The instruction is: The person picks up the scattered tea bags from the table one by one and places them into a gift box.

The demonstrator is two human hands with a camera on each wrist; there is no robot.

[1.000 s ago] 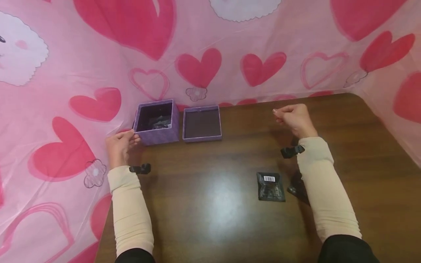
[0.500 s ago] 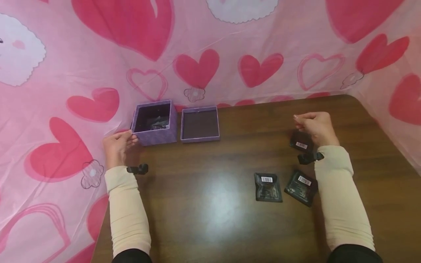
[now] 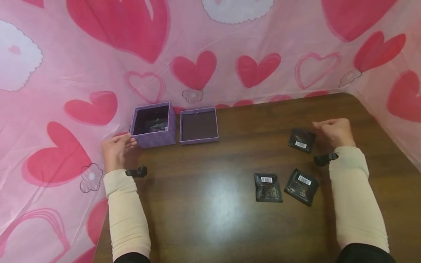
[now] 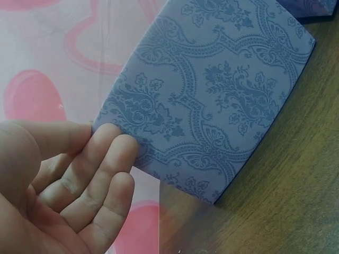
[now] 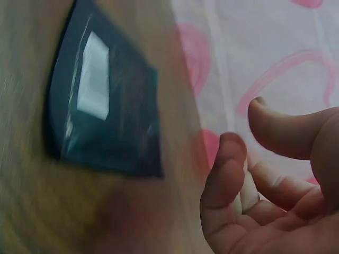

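- Left hand (image 3: 114, 150) pinches the purple box (image 3: 154, 139) by its near-left corner; probably stiff.
- Right hand (image 3: 338, 133), loosely curled, holds nothing.
- Dark packet (image 3: 300, 137), right of the box: likely slick; pinch its edge.

Pink cloth (image 3: 230, 40) backs the wooden table (image 3: 197, 228) and flanks it left and right, printed with hearts (image 3: 194, 70), flowers (image 3: 91, 178) and white shapes (image 3: 238, 9). A lid (image 3: 199, 126) lies open side up near the table's far edge; glare (image 3: 225, 208) whitens the table's middle.
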